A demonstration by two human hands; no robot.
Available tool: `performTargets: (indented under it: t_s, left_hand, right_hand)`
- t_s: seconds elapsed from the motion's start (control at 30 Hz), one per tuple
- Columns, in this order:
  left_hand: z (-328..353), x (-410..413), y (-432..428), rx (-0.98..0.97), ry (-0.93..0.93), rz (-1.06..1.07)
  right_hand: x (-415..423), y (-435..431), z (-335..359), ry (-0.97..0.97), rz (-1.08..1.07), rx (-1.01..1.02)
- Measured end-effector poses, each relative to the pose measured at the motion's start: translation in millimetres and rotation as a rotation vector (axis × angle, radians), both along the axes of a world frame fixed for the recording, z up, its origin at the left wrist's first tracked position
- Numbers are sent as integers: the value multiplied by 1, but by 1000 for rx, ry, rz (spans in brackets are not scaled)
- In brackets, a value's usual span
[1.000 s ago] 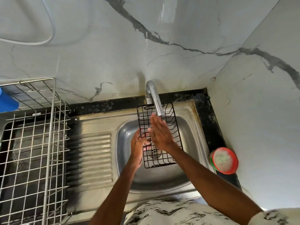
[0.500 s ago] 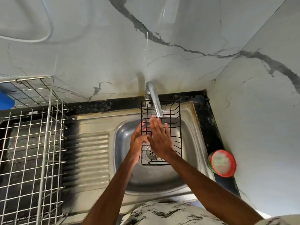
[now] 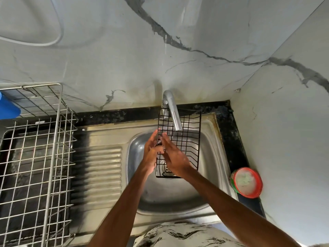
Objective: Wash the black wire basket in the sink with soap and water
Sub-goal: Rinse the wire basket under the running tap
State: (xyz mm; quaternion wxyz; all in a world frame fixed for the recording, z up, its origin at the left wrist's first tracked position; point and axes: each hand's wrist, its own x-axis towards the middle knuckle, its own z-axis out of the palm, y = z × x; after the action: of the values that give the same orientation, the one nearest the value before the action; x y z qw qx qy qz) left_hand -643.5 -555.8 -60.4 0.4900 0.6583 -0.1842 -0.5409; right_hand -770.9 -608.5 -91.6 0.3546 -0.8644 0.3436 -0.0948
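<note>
Left hand (image 3: 151, 155) grips the left edge of the rectangular black wire basket (image 3: 186, 139), thumb in front and fingers behind, as far as I can make out. Right hand (image 3: 175, 158) lies spread and flat against the basket's wires, fingers straight. I see the basket standing tilted in the bowl of the stainless steel sink (image 3: 169, 196), its top end leaning at the sink's back rim, under the curved chrome tap (image 3: 171, 111). Right of the sink, a round red-rimmed tub (image 3: 246, 182) sits on the black table (image 3: 231, 136). Left of the sink stands a silver wire dish rack (image 3: 35, 157).
</note>
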Motion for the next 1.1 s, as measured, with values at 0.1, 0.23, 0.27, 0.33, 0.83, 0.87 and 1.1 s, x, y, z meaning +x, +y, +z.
performTargets:
  t_s: [0.1,0.23,0.27,0.33,0.83,0.87,1.1]
  left_hand:
    - [0,4,2,-14,-3,-1]
    - [1,4,3,-24,27,4]
    - [2,4,2,-23,37,14]
    - [4,7,1,-19,40,37]
    - [-6,8,7,-26,27,-3]
    - [-5,9,5,-27,28,7]
    - [-6,16,-3,-70,55,-63]
  right_hand:
    - [6,-23,19,-421,-503,534]
    - [22,-61,32,-666,-768,1214]
    - [23,-63,32,-668,-751,1292]
    - [21,-56,29,-593,-653,1381]
    - [19,-58,36,-376,-654,1200]
    - [17,-54,34,-373,-634,1229]
    - [1,-6,4,-121,-597,1335]
